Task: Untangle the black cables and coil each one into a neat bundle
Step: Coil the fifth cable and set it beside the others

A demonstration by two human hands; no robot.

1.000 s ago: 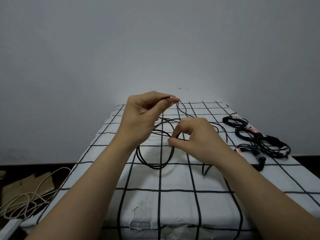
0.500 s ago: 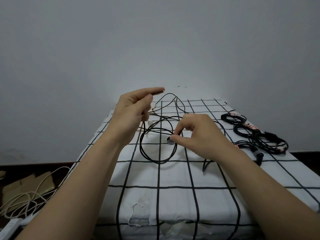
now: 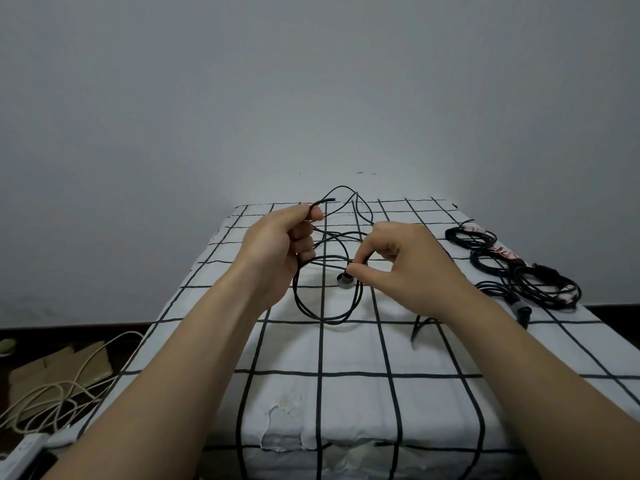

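A thin black cable hangs in loose loops above the white grid-patterned table. My left hand grips several strands of it, with one cable end sticking up past the fingers. My right hand pinches the cable between thumb and forefinger near a small round grey plug. Another stretch of cable arcs up behind both hands, and a short tail lies on the cloth under my right wrist.
Several coiled black cable bundles with pale ties lie along the table's right edge. On the floor at left are beige cords, flat cardboard and a white power strip. A grey wall stands close behind.
My left hand's fingers have curled round the cable strands where they were stretched out before. The right hand has kept its pinch, and the plug now hangs below it.
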